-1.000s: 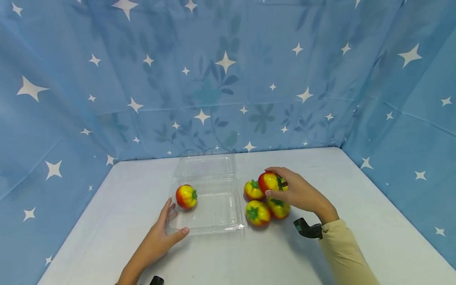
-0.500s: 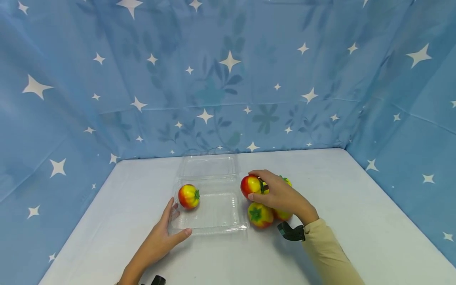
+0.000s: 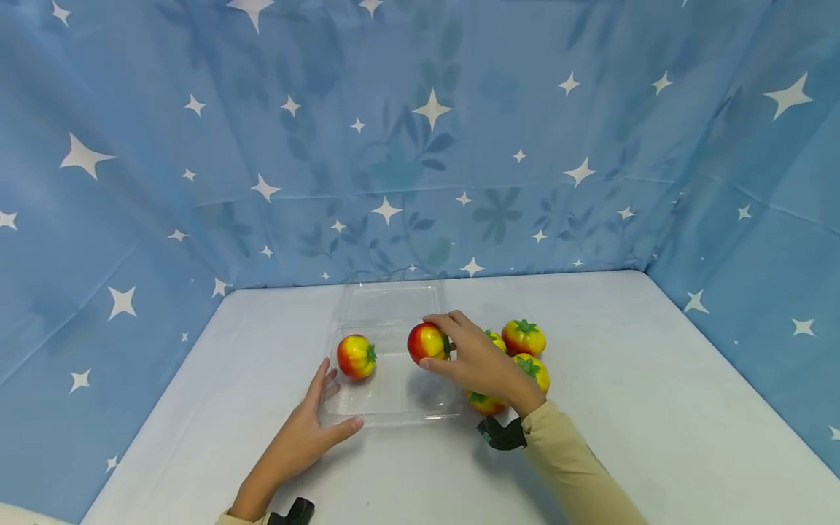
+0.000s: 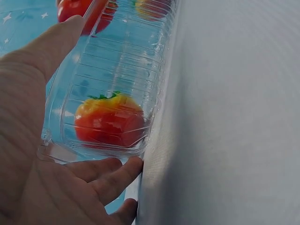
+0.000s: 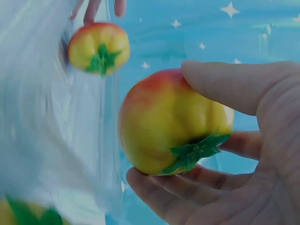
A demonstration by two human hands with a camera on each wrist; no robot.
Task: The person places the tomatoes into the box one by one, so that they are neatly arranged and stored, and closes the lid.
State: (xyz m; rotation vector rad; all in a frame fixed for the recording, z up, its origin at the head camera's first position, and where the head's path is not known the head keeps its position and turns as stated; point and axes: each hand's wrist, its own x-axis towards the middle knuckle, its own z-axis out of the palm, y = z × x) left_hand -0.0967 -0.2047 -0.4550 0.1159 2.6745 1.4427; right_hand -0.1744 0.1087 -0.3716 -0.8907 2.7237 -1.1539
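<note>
My right hand grips a red-and-yellow fruit with a green leafy top, thumb on the near side and fingers on the far side. It is over the right half of the clear plastic clamshell box. A second such fruit lies in the box at the left. At the box's front left corner, my left hand rests with its thumb and fingers spread. In the left wrist view its thumb lies along the rim, and its fingertips are right at the box's end wall.
Several more fruits lie grouped to the right of the box, some partly hidden behind my right hand. The box's lid is folded back towards the blue starry curtain. Everything stands on a white-covered table.
My right hand has carried its fruit left from above the group to over the box. The left hand stays at the box's corner. The view has shifted slightly.
</note>
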